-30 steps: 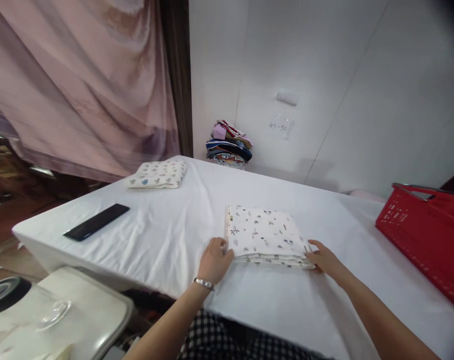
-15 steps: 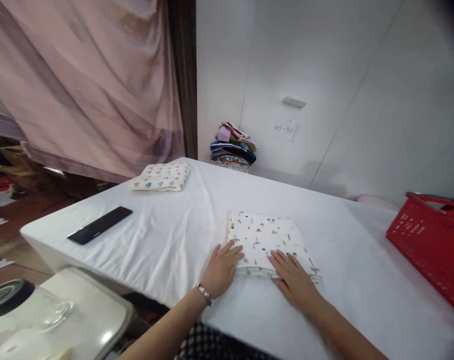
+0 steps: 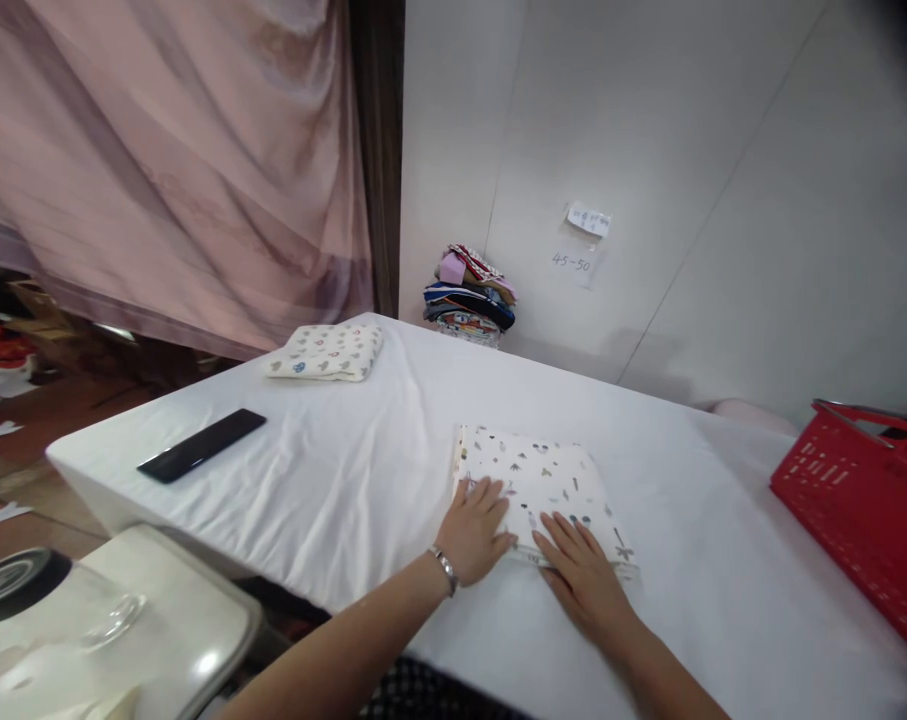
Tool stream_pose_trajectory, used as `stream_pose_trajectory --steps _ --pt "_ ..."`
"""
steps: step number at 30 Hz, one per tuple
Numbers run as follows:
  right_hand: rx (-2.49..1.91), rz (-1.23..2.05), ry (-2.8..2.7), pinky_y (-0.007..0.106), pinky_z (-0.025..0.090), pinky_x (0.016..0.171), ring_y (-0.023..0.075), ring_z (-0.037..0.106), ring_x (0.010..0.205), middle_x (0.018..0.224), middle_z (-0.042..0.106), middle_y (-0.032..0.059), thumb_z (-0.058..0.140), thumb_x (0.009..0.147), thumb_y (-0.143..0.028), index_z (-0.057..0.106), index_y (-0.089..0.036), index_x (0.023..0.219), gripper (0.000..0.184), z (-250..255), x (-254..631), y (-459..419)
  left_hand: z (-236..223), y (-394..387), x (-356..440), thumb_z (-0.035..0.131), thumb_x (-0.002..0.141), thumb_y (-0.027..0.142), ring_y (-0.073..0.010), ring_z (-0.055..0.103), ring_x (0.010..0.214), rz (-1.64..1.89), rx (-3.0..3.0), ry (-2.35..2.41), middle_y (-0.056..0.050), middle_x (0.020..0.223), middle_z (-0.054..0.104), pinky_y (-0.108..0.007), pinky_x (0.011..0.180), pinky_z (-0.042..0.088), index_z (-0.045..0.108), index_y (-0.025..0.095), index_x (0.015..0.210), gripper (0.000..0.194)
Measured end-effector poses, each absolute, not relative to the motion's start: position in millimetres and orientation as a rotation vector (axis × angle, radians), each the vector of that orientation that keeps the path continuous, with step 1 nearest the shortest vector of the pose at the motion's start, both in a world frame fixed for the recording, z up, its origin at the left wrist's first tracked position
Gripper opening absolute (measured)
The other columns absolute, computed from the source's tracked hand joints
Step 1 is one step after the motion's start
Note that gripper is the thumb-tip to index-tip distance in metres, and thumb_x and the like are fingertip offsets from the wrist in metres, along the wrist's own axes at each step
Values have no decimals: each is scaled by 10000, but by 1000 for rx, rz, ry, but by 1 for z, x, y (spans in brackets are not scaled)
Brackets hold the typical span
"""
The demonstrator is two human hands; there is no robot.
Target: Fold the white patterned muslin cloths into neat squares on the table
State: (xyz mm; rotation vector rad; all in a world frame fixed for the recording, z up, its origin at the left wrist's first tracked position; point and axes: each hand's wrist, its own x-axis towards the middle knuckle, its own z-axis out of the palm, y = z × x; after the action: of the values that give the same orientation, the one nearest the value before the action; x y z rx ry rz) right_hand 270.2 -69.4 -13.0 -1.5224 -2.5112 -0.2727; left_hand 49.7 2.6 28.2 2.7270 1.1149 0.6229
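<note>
Left hand [image 3: 477, 530] and right hand [image 3: 584, 575] palm-down, fingers extended.

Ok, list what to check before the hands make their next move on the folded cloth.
1. Left hand flat on the folded cloth: ok.
2. Right hand resting on it too: ok.
3. Layers lined up along the whole near edge: cannot tell, the hands cover part of it.
4. Black flat object away from the cloth: ok.
5. White table cover smooth: not ok, wrinkled left of the cloth.
6. Red basket apart from the cloth: ok.
</note>
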Motion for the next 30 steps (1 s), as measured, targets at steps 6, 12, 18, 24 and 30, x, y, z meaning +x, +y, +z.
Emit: stream_pose_trajectory --steps 6,12,18,24,30 --pt "-1601 156 -2482 481 203 1019 215 180 1286 1395 238 4 319 872 -360 258 -316 1322 456 15 260 -71 11 0 39 341 819 512 -228 239 1259 605 2750 1121 -51 1340 361 -448 1047 123 410 230 1238 509" --pt "-1543 193 -2450 467 149 1040 210 146 1294 1408 205 35 341 855 -398 218 -254 1344 524 25 231 -52 17 3 39 395 817 437 -214 259 1254 554 2663 1124 -42 1329 382 -438 1048 135 422 233 1229 461" --pt "-1521 3 -2501 508 150 1024 255 112 1296 1415 171 76 434 808 -381 185 -192 1357 632 1 214 -53 49 47 56 350 833 315 -175 323 1222 499 2502 1307 -71 1301 418 -331 1017 241 472 162 1191 408" --pt "-1509 -20 -2501 504 167 1024 250 109 1297 1414 170 82 444 804 -349 181 -186 1358 635 0 218 -59 27 95 68 357 802 484 -245 124 1296 407 2499 1591 -68 1395 252 -468 1032 92 372 183 1272 558" --pt "-1540 218 -2512 475 132 1041 221 81 1303 1423 135 58 402 825 -372 145 -214 1364 617 12 219 -69 -2 104 58 256 819 529 -220 56 1306 412 2465 1626 -23 1424 161 -470 1022 120 281 209 1324 598"
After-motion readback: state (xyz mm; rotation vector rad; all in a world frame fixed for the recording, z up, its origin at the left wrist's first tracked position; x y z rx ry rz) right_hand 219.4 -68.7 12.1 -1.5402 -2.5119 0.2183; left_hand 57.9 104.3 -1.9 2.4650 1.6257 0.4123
